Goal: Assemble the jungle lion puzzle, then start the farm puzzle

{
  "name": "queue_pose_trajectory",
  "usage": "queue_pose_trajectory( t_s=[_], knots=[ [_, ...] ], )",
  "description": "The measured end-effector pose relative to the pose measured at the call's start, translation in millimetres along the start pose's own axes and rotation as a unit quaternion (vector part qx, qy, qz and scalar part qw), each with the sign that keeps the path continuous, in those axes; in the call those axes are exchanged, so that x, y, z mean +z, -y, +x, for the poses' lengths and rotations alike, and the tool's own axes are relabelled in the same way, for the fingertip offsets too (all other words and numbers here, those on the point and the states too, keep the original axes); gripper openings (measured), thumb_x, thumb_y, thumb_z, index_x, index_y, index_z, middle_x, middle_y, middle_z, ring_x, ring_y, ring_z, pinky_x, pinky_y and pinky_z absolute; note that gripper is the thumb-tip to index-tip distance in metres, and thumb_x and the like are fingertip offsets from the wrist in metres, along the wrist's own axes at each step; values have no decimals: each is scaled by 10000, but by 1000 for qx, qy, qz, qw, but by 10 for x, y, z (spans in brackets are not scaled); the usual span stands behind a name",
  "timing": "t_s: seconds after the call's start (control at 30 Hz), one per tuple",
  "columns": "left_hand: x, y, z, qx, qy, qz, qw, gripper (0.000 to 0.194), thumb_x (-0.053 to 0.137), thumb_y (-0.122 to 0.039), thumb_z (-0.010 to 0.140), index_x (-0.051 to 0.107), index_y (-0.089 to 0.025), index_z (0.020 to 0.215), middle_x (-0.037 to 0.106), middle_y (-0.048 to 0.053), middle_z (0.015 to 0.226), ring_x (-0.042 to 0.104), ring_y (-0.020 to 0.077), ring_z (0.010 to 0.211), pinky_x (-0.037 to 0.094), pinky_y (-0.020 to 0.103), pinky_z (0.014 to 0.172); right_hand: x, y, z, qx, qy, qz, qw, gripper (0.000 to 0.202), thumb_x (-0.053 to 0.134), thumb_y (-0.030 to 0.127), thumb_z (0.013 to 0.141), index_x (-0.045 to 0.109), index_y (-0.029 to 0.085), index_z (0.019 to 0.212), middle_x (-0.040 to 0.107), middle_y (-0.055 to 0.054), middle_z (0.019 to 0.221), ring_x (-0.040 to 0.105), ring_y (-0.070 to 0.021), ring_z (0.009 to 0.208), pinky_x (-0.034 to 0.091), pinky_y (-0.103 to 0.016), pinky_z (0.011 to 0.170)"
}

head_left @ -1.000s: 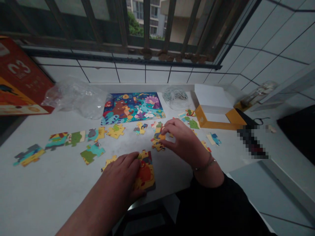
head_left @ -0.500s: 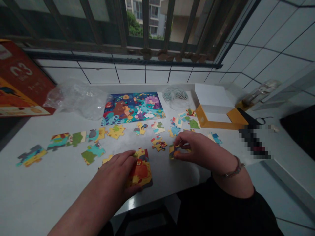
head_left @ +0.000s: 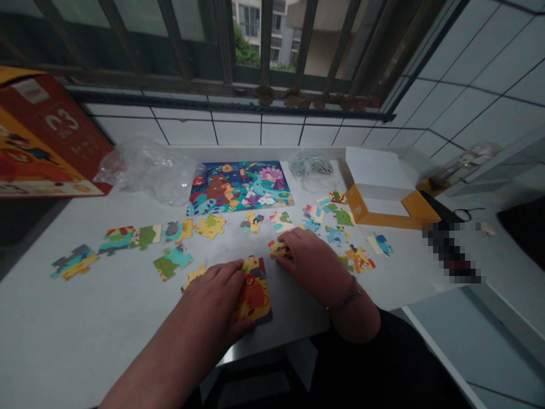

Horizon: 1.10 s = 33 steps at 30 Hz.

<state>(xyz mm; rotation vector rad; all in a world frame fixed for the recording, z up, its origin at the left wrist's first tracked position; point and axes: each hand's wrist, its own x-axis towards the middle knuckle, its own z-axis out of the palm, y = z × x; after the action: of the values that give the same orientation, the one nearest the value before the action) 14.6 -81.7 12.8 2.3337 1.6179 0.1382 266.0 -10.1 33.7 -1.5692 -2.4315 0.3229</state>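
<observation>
Right hand (head_left: 313,261) now sits farther left, at the yellow-red puzzle piece (head_left: 277,249) just beyond the far right corner of the lion section (head_left: 254,292) under the left hand (head_left: 217,292); I cannot tell whether either grip is clamped. Pinching the piece by its edges should avoid nudging the section.

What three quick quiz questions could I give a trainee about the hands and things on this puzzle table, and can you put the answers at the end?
1. Which hand rests on the orange-and-yellow picture?

2. True or false: the open yellow box stands to the right of the dark blue picture.

3. What is the right hand nearest to?
A) a clear plastic bag
B) a puzzle piece
C) a red box

Key: 1. The left hand. 2. True. 3. B.
</observation>
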Motion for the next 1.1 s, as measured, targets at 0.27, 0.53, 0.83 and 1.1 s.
queue_pose_trajectory(
  t_s=[0.27, 0.53, 0.83, 1.1],
  knots=[
    [-143, -98, 44, -11, 56, -3, 998, 662, 919, -393, 780, 730, -208, 1387, 640, 194, 1638, 629, 458, 1458, 559, 632, 1185, 95, -30, 12, 18, -1, 68, 998, 323, 823, 214, 996, 670, 202, 1280, 753, -117, 1214, 708, -301, 1180, 566, -451, 1041],
    [-121, -198, 69, 3, 63, -19, 998, 708, 909, -385, 829, 699, -171, 1470, 590, 212, 1691, 568, 455, 1555, 475, 634, 1307, 126, -58, 4, 32, -13, 66, 997, 366, 760, 162, 968, 638, 197, 1311, 762, -104, 1193, 702, -286, 1099, 535, -410, 947],
    [-66, -270, 112, 34, 33, -33, 998, 683, 901, -453, 865, 699, -217, 1473, 595, 198, 1686, 585, 435, 1540, 512, 608, 1285, 137, -166, -13, 37, -66, -2, 997, 317, 774, 213, 959, 643, 195, 1246, 738, -147, 1222, 671, -337, 1141, 515, -452, 988],
    [-360, 473, -41, -74, -60, -22, 995, 462, 669, -543, 1001, 769, -185, 1274, 792, 192, 1330, 748, 411, 1255, 592, 589, 1145, 154, -200, -6, 50, -54, 34, 997, 328, 804, 190, 957, 647, 212, 1244, 747, -110, 1147, 699, -312, 1065, 535, -436, 941]
  ],
)
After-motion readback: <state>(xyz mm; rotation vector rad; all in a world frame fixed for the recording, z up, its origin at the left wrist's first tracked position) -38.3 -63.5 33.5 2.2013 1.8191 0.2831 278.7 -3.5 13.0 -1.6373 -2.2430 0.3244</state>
